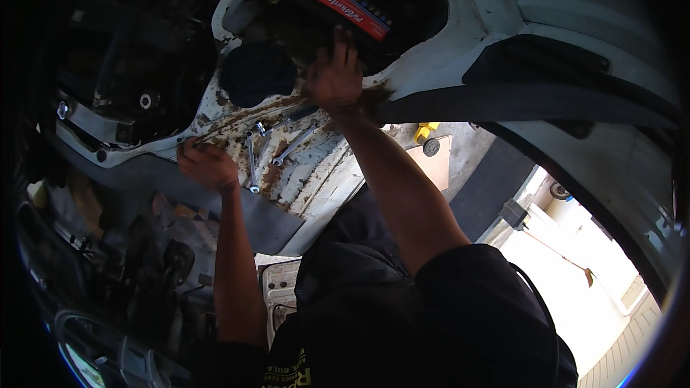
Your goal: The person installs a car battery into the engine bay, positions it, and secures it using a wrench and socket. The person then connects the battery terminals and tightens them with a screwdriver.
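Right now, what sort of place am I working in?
Probably a car repair spot, at an open engine bay: a black car battery with a red label, silver metal wrenches lying on the rusty white body panel, and your right hand reaching toward the battery.

left hand (207, 165) fingers curled out of sight, battery (343, 1) partly shadowed

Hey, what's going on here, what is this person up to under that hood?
A person leans over a car's engine bay. The right hand reaches up to the edge of the black battery with its red label, fingers spread against it. The left hand rests on the rusty white panel near the bay's edge. Several wrenches lie loose on that panel between the hands. Whether either hand grips anything cannot be told.
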